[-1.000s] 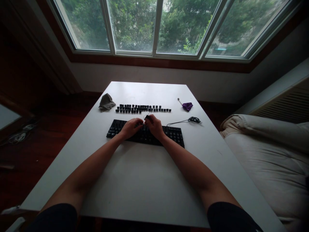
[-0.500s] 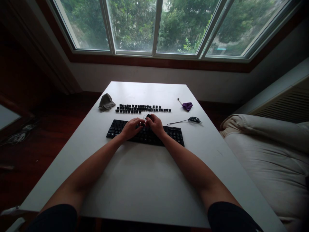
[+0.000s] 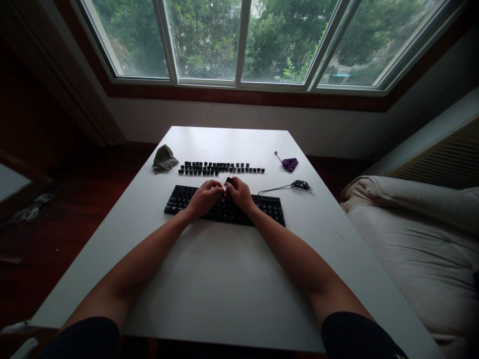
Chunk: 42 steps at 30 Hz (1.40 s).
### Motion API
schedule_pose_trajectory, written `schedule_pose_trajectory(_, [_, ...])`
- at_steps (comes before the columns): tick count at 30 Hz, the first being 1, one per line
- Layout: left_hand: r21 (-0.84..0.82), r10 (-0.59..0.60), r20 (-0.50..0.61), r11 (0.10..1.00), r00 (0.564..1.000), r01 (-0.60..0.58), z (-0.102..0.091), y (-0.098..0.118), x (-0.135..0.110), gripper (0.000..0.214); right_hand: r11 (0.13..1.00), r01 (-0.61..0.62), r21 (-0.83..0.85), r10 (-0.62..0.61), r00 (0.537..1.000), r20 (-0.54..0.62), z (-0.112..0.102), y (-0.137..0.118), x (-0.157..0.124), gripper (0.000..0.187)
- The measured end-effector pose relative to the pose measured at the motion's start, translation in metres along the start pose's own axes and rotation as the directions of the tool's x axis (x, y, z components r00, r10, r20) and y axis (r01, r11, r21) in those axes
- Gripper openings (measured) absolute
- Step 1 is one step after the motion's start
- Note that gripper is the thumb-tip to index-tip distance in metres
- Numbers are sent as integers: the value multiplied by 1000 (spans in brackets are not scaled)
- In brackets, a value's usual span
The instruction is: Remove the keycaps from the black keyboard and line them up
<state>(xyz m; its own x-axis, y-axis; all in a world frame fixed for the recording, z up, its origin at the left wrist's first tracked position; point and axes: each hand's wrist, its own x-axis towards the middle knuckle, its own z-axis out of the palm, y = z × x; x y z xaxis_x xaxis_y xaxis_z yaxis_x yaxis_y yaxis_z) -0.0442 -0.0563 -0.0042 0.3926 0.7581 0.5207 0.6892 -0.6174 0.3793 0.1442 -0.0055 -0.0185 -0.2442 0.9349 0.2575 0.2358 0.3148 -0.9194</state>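
Observation:
A black keyboard (image 3: pixel 180 193) lies across the middle of the white table, with both hands over its centre. My right hand (image 3: pixel 241 193) is closed around a keycap puller (image 3: pixel 229 180), whose black handle and thin wire loops stick out past the fingers. Close beside it, my left hand (image 3: pixel 205 198) has its fingers bent together in a pinch near the puller's wire end. What lies between those fingertips is too small to make out. Beyond the hands, loose black keycaps (image 3: pixel 202 172) stand in rows on the table.
The white table (image 3: pixel 224 274) stands below a window. A grey cloth (image 3: pixel 164 158) lies at its back left. At the back right are a purple cloth (image 3: pixel 290 164), a small brush (image 3: pixel 277 155) and a coiled black cable (image 3: pixel 300 185). A pale sofa (image 3: pixel 404 239) is on the right.
My left hand's fingers have curled in closer together beside the puller. My right hand keeps hold of the puller in almost the same spot.

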Motion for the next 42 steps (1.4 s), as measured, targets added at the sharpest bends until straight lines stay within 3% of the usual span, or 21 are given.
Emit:
schedule_pose_trajectory(6, [20,-8,-22,1000,1000,9,-3,3,1,23,999,-32,-18,32,999,3,0,2,2,22])
schedule_pose_trajectory(18, [62,-246,-169,964,954,260,-14,-18,19,16,998,-34,59,34,999,9,0,2,2,21])
schedule_pose_trajectory(30, [264,-201,-18,944,979,199,18,-60,81,16,999,-30,22,30,1000,-4,0,6,3,20])
schedule_pose_trajectory(42, [313,-229,49,928,972,203,36,-76,91,18,1000,-15,27,15,1000,-5,0,5,2,18])
